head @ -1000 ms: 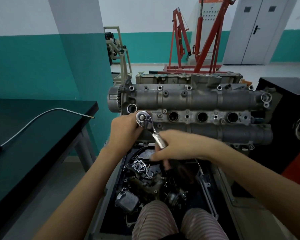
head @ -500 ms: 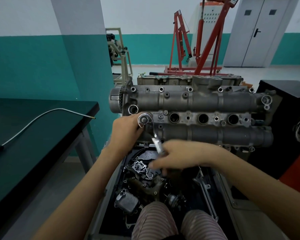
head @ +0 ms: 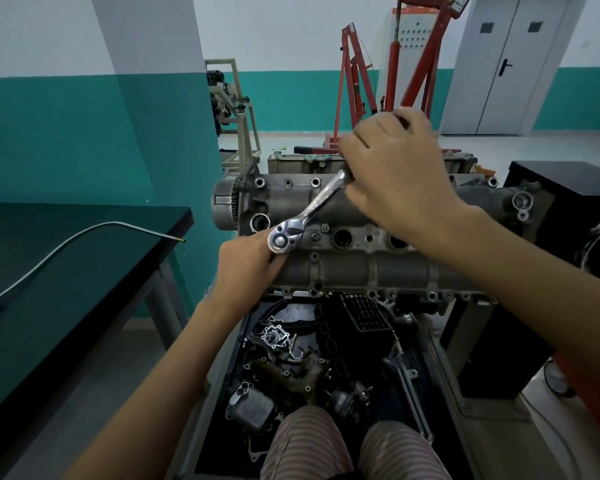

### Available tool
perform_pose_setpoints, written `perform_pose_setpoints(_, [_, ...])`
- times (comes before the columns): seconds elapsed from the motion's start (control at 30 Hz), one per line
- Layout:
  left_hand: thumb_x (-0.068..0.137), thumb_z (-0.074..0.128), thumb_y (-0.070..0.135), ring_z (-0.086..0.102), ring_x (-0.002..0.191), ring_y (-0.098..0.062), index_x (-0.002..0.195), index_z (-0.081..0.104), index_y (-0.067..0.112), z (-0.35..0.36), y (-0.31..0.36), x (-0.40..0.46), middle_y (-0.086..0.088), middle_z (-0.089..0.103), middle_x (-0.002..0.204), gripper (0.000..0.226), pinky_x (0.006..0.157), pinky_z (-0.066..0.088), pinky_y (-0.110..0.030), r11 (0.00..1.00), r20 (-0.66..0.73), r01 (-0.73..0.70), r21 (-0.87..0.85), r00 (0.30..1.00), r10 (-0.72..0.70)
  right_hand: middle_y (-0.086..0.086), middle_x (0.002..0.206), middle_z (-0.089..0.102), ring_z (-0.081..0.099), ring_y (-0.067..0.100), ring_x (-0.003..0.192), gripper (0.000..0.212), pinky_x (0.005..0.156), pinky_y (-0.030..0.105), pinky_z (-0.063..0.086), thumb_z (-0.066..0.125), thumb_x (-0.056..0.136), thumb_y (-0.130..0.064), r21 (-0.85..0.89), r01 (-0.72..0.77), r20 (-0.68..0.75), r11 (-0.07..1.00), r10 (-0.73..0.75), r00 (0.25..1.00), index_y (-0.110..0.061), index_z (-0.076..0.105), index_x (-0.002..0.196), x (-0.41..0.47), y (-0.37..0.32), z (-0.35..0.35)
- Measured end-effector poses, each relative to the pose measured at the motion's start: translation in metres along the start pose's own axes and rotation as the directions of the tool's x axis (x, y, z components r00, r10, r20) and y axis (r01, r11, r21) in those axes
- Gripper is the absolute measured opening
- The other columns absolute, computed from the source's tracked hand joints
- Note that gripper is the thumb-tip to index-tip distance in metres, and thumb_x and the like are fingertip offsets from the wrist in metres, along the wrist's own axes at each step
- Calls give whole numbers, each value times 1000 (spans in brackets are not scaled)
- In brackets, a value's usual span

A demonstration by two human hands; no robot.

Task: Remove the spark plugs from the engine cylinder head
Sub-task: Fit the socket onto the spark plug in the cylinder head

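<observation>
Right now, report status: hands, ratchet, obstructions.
Right hand grips ratchet handle, angled up-right. Left hand steadies ratchet head over leftmost plug well of cylinder head. Nothing in the way.

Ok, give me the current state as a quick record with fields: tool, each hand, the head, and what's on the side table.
tool: ratchet wrench, its head over the leftmost plug well, handle angled up and to the right
left hand: grips below the ratchet head, steadying it
right hand: grips the handle end
cylinder head: two plug wells to the right of the ratchet visible and dark
side table: a thin bent metal tube lies on it
</observation>
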State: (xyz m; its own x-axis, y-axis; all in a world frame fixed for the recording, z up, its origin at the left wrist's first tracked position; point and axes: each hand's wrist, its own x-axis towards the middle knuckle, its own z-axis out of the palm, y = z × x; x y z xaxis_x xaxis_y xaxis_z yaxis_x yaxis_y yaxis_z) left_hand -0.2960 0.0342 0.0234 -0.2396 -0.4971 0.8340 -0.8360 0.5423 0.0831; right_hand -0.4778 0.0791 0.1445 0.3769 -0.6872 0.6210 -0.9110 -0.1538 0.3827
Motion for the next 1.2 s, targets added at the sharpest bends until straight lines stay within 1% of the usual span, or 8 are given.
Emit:
perform_pose_setpoints(0.17, [76,65,25,53,39,-22,75,69,15,0,-2,0,0,60,50,11,48,26,-19,999,23,-1,-38,1000,2,3,77,51,48,20,77,21,81,35,37,53,88,-35,-99,-93,232,991,114,966,-14,52,85,-16,-13,13])
perform_pose_setpoints(0.27, [74,63,23,53,38,-24,74,70,13,-1,-1,1,-3,60,50,12,46,28,-21,999,48,0,-35,999,2,-3,65,46,45,12,58,39,55,24,35,51,88,-46,248,-217,565,944,41,824,-15,41,67,-42,-33,27])
perform_pose_setpoints(0.43, [74,40,28,55,42,-28,75,72,9,-2,1,0,-8,59,50,37,45,34,-27,998,103,56,-33,993,-52,-3,76,64,62,10,68,10,68,21,52,62,87,-22,612,-761,708,218,-579,404,-13,61,82,-77,-92,41])
perform_pose_setpoints(0.6, [82,63,21,66,70,-26,95,72,18,0,-1,-1,-1,71,78,16,59,50,-38,988,151,147,-51,979,-138,-7,63,55,57,15,63,25,52,21,40,68,80,-31,493,-246,839,834,-381,390,-19,50,67,-47,-39,15])
perform_pose_setpoints(0.67, [77,67,24,66,66,-22,90,73,20,-1,3,0,3,71,78,15,53,48,-29,991,77,109,-83,992,-103,-5,69,49,54,16,68,27,55,25,36,64,81,-34,147,-40,815,988,-98,571,-21,43,70,-29,-12,-6])
perform_pose_setpoints(0.8, [72,76,23,57,44,-19,77,70,15,2,4,1,1,64,58,11,46,28,-16,999,-11,38,-16,999,-38,4,89,54,49,23,89,19,86,41,37,62,84,-26,-57,-32,225,998,44,973,-17,52,97,1,8,-23])
perform_pose_setpoints(1.03, [74,66,22,59,48,-25,83,73,17,2,1,0,-3,65,57,13,46,35,-24,996,49,80,-45,996,-78,-3,64,39,56,21,74,17,65,28,39,55,88,-25,168,-124,446,978,37,894,-17,46,76,-32,-38,23])
perform_pose_setpoints(1.2, [82,58,27,63,66,-30,91,73,16,7,-3,-1,-7,70,71,20,56,44,-35,986,158,168,13,973,-168,4,72,61,56,11,65,13,59,22,46,58,88,-16,681,-722,676,123,-483,556,-8,61,78,-73,-92,40])
